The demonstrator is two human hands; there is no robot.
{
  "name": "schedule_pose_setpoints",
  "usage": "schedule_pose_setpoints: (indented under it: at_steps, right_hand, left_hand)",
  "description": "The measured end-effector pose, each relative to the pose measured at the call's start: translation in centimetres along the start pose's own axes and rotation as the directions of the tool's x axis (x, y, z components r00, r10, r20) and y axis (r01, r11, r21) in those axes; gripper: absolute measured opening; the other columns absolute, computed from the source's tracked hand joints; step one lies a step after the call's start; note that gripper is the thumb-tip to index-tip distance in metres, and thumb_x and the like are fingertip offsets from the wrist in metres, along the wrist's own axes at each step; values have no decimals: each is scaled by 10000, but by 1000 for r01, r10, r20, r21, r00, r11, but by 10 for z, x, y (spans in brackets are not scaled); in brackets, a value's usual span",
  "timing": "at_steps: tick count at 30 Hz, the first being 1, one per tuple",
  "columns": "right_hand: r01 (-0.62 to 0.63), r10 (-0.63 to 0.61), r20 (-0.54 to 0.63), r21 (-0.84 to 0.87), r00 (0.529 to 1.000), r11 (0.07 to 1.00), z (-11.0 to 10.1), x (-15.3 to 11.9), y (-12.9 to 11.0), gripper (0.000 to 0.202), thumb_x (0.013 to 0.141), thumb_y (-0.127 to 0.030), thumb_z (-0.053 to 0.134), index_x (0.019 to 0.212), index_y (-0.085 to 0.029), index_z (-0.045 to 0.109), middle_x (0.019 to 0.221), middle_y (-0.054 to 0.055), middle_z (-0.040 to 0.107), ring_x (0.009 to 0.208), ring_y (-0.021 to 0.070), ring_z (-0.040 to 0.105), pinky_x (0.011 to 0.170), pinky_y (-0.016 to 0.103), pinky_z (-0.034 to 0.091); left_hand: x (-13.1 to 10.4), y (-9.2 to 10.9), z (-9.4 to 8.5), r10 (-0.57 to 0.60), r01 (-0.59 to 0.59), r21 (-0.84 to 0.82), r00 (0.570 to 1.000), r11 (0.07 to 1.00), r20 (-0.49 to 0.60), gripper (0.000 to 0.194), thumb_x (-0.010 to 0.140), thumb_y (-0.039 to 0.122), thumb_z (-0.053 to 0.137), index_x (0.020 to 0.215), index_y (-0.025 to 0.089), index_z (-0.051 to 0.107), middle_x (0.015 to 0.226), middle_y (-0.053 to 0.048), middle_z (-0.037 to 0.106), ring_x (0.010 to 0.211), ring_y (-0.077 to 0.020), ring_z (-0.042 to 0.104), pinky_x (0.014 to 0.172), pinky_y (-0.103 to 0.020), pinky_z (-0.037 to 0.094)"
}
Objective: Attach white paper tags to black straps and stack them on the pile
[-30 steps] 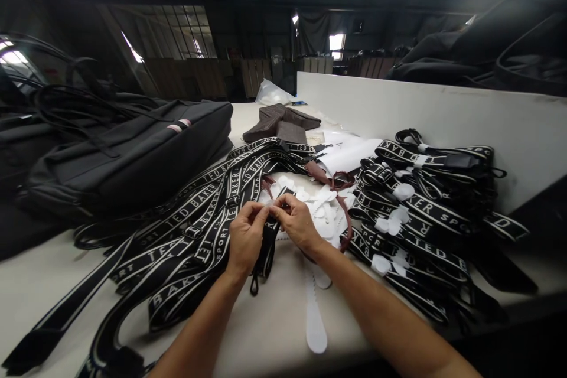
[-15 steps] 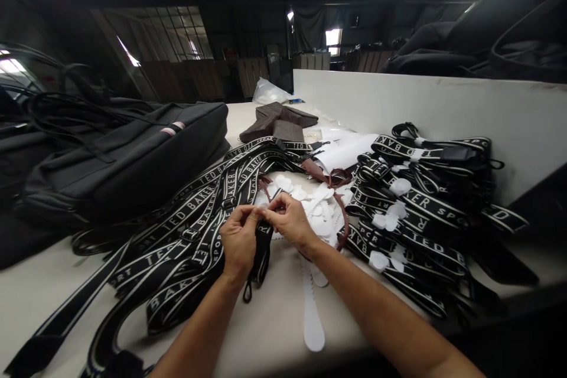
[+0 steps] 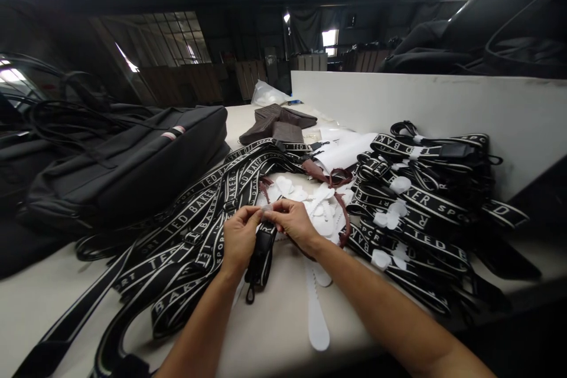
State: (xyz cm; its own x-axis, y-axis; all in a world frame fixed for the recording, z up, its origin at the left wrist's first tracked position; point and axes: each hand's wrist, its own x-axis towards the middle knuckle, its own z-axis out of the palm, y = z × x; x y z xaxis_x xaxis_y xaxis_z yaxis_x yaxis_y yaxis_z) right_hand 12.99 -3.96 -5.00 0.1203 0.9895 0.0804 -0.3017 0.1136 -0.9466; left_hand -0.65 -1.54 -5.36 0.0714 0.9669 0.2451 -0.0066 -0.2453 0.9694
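Note:
My left hand (image 3: 239, 239) and my right hand (image 3: 295, 224) meet over the table, both pinching a small white paper piece (image 3: 267, 208) at the top end of a black strap end (image 3: 261, 254) that hangs down from my fingers. To the left spreads a heap of black straps with white lettering (image 3: 190, 230). Beyond my right hand lies a scatter of white paper pieces (image 3: 321, 209), and a long white paper strip (image 3: 316, 319) lies under my right forearm.
A bundled pile of lettered straps (image 3: 425, 207) sits at the right against a white partition (image 3: 443, 106). A black bag (image 3: 128, 159) lies at the left. Brown fabric (image 3: 279, 121) and a brown leather strip (image 3: 343, 212) lie further back on the pale table (image 3: 274, 336).
My hands stay together on the strap end; the fingers shifted slightly and the white piece now shows between the fingertips. The view moved a little.

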Motion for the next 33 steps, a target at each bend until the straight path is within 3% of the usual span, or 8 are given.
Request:
schedule_pose_setpoints:
  at_steps: [7, 17, 20, 23, 25, 29, 33]
  right_hand:
    - [-74, 74, 0, 35, 997, 997, 0, 1, 1, 408, 551, -400, 853, 789, -102, 705, 543, -26, 550, 437, 47, 371, 427, 204, 223]
    - [-18, 19, -7, 61, 1000, 998, 3, 0, 4, 483, 558, -519, 842, 741, -112, 660, 467, -44, 492, 429, 54, 355, 429, 194, 224]
    - [-1, 1, -3, -17, 1000, 1000, 4, 0, 6, 502, 603, -576, 799, 753, -124, 640, 460, -43, 488, 397, 62, 365, 395, 193, 244]
    - [29, -31, -14, -90, 999, 995, 7, -3, 7, 476, 658, -592, 745, 754, -146, 608, 456, -41, 493, 370, 79, 389, 368, 197, 281]
    - [52, -56, -29, -129, 998, 990, 10, -5, 7, 431, 691, -567, 714, 750, -157, 592, 460, -40, 498, 370, 86, 405, 365, 197, 295]
    - [96, -112, -84, -176, 990, 980, 13, -8, 8, 305, 733, -463, 664, 738, -171, 575, 477, -46, 498, 388, 86, 420, 384, 195, 312]
    - [88, -113, -138, -179, 984, 980, 10, -4, 13, 202, 770, -377, 604, 769, -179, 567, 503, -46, 508, 417, 102, 458, 421, 205, 350]
  left_hand:
    - [-4, -6, 7, 45, -44, 7, 991, 999, -129, 307, 783, 427, 690, 879, 135, 676, 823, -46, 674, 759, -157, 605, 744, -269, 485]
    - [-9, 4, 6, 211, -191, 180, 973, 965, -95, 191, 824, 347, 687, 886, 170, 724, 859, -40, 671, 775, -165, 602, 770, -283, 481]
    - [-11, 9, 7, 344, -309, 277, 935, 910, -85, 104, 842, 267, 658, 840, 179, 713, 851, -30, 659, 800, -166, 604, 813, -287, 476]
    - [-12, 13, 8, 532, -466, 410, 845, 784, -57, 115, 880, 197, 594, 813, 181, 687, 825, -27, 648, 792, -162, 610, 793, -279, 480]
    - [-13, 14, 9, 587, -510, 446, 808, 735, -42, 139, 896, 187, 574, 806, 186, 679, 819, -32, 652, 787, -167, 614, 784, -283, 487]
    - [-14, 15, 11, 608, -529, 470, 793, 707, -22, 172, 905, 228, 571, 803, 204, 708, 818, -52, 675, 805, -198, 632, 806, -314, 507]
    - [-14, 13, 12, 583, -529, 484, 811, 697, 48, 200, 894, 272, 586, 834, 224, 770, 855, -70, 716, 808, -217, 664, 811, -325, 528]
